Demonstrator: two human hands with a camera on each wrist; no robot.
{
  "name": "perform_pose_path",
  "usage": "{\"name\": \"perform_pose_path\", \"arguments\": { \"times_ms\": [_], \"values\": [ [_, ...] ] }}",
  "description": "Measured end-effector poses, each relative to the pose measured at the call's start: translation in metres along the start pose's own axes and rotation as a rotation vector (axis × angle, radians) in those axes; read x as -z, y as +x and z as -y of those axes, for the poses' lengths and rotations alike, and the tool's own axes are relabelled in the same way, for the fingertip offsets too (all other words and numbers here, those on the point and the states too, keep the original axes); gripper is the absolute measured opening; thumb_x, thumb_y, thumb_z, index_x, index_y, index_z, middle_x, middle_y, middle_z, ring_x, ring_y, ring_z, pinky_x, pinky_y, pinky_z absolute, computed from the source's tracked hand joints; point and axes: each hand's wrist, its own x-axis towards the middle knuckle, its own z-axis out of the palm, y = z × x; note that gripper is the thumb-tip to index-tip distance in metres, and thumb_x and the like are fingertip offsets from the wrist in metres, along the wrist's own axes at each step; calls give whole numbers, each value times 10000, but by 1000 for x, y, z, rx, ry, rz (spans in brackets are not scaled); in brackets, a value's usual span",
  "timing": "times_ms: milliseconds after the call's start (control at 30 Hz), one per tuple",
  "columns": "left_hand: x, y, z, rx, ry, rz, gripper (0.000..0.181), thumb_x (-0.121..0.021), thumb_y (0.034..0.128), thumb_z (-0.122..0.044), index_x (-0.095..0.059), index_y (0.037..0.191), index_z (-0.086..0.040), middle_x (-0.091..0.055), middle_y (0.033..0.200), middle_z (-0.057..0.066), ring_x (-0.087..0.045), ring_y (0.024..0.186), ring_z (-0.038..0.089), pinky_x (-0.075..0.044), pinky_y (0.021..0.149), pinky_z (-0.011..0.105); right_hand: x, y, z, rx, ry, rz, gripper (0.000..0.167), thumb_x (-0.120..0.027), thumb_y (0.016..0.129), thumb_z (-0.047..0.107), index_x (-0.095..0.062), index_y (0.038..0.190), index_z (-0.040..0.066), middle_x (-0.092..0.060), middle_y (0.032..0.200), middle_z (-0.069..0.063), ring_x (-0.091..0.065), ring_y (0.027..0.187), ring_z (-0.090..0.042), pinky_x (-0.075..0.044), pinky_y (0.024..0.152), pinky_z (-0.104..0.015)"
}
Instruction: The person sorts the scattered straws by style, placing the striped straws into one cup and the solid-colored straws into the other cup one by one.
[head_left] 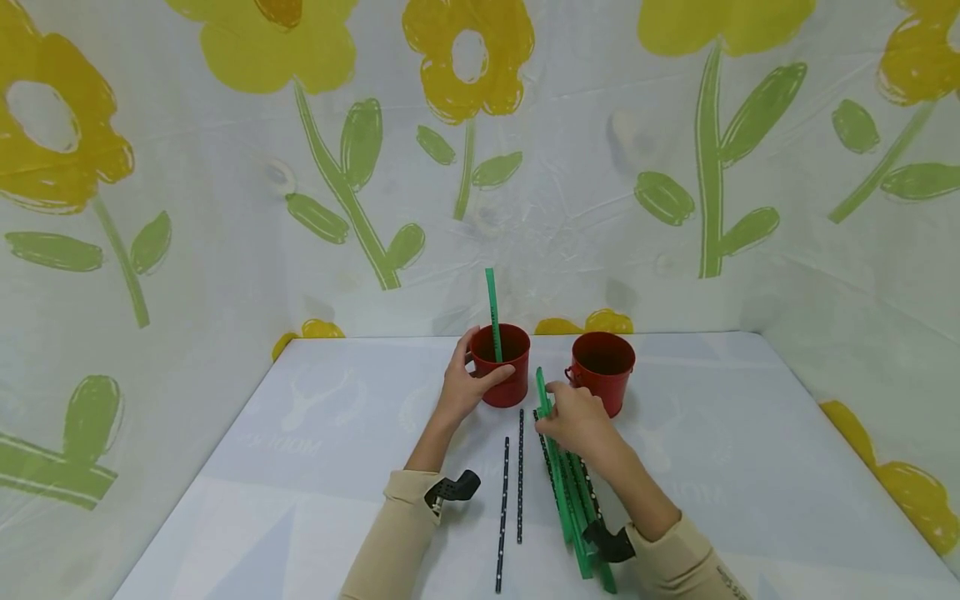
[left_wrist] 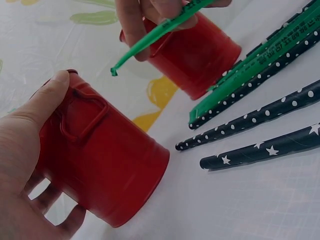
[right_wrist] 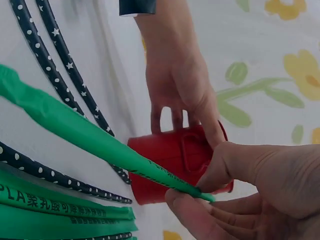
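In the head view, my left hand (head_left: 459, 390) holds a small red bucket (head_left: 512, 387), its thumb across the front and its fingers round the far side. One green-wrapped straw (head_left: 492, 304) stands in that bucket, leaning slightly left. My right hand (head_left: 581, 423) pinches another green-wrapped straw (right_wrist: 105, 142) near one end, between thumb and fingers. This straw slants above the table over a bundle of green-wrapped straws (head_left: 583, 558) and dotted black straws. A second red bucket (head_left: 613, 387) stands just beyond the right hand.
Two black straws lie apart left of the bundle, one with white stars (left_wrist: 267, 150) and one with white dots (left_wrist: 250, 117). The table (head_left: 300, 500) meets a flower-printed cloth (head_left: 570, 208) behind the buckets, and cloth also hangs at both sides.
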Motion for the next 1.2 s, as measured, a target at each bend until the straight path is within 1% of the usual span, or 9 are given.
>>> {"name": "perform_pose_path", "arguments": {
  "times_ms": [167,300,433,600,867,933,1033,1100,1200],
  "values": [
    [4,-12,-26,1,7,16,838,-760,854,-243,-270,1532,-192,-410,1517,107,-371,1397,338,-494,1034,495,4,3,-4,83,-53,-110,574,-795,795,205,-592,1299,21,-651,712,-27,-539,524,-123,-526,536,-228],
    [4,-13,-27,2,8,19,846,-760,855,-256,-262,1536,-197,-406,1524,98,-369,1404,331,-495,1034,492,8,5,-5,104,-72,-166,512,-778,779,200,-639,1245,38,-654,713,-22,-511,533,-137,-513,537,-241],
    [4,-12,-26,-3,7,17,847,-763,852,-255,-266,1535,-195,-405,1524,98,-369,1406,329,-504,1022,490,10,5,-4,115,-57,-196,428,-752,783,200,-673,1178,56,-681,778,-42,-515,546,-143,-523,544,-254],
    [5,-11,-24,5,-3,17,842,-765,850,-262,-272,1531,-209,-413,1519,85,-372,1402,314,-503,1025,484,11,5,-4,141,-25,-236,363,-725,799,207,-672,1128,64,-722,879,-68,-556,587,-129,-567,598,-287],
    [4,-11,-23,-7,-23,14,838,-762,852,-241,-273,1532,-193,-418,1518,85,-380,1394,310,-502,1031,474,11,5,-6,205,8,-325,355,-643,879,208,-588,1198,62,-731,875,-77,-544,566,-114,-537,576,-255],
    [4,-11,-22,-7,-19,16,839,-758,856,-241,-268,1535,-187,-417,1517,91,-381,1393,314,-501,1031,474,12,5,-7,212,25,-330,353,-620,910,210,-549,1227,70,-733,883,-86,-555,538,-104,-547,579,-254],
    [4,-10,-20,6,-11,18,844,-755,858,-249,-261,1540,-186,-414,1520,90,-378,1396,314,-500,1033,472,12,4,-7,219,67,-307,359,-579,960,224,-493,1276,76,-734,895,-102,-608,512,-120,-565,583,-268],
    [2,-6,-13,16,-11,15,859,-758,855,-264,-250,1545,-197,-407,1526,75,-367,1404,311,-496,1037,474,12,4,-7,225,91,-288,371,-554,985,233,-461,1309,79,-728,901,-105,-640,519,-128,-573,594,-267],
    [0,0,1,20,-23,1,869,-767,846,-287,-250,1543,-245,-408,1526,35,-359,1409,294,-489,1043,484,13,4,-7,245,105,-292,381,-534,999,219,-440,1340,77,-719,899,-102,-644,526,-132,-565,591,-253]
  ]
}}
